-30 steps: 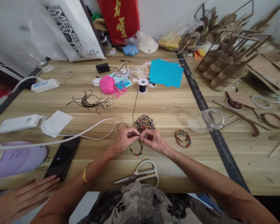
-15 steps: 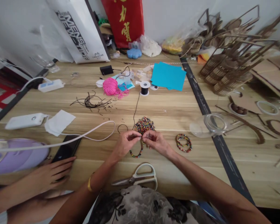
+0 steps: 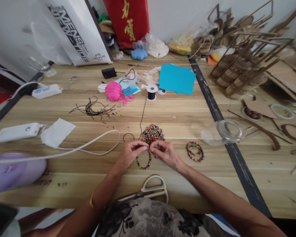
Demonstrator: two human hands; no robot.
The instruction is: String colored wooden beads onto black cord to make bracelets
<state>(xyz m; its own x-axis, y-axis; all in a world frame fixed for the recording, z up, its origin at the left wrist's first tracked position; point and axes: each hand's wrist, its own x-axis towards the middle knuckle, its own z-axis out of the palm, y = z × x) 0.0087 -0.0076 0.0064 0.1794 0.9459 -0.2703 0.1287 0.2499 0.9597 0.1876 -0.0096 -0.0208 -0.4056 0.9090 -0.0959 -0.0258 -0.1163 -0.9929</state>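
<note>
My left hand (image 3: 134, 152) and my right hand (image 3: 164, 152) meet fingertip to fingertip just in front of a pile of multicoloured beads (image 3: 153, 133). Each pinches the black cord of a beaded strand (image 3: 144, 167), whose loop hangs down between them onto the table; the exact spot gripped is tiny. Black cord runs from a white spool (image 3: 152, 92) down to the bead pile by my left hand. Two finished-looking bead rings (image 3: 195, 152) lie to the right of my right hand. White-handled scissors (image 3: 155, 188) rest near the table's front edge, partly under my clothing.
Pink yarn (image 3: 113, 91), cut black cords (image 3: 91, 108) and blue sheets (image 3: 177, 79) lie farther back. A white cable (image 3: 88, 143) crosses the left side. Clear tape rolls (image 3: 228, 131) and woven baskets (image 3: 244, 79) stand right. Part of another person shows at lower left.
The other person's hand and the dark phone have left the tabletop at the left; a dark object now shows at the lower left corner. The view has shifted slightly. My hands keep their pinch.
</note>
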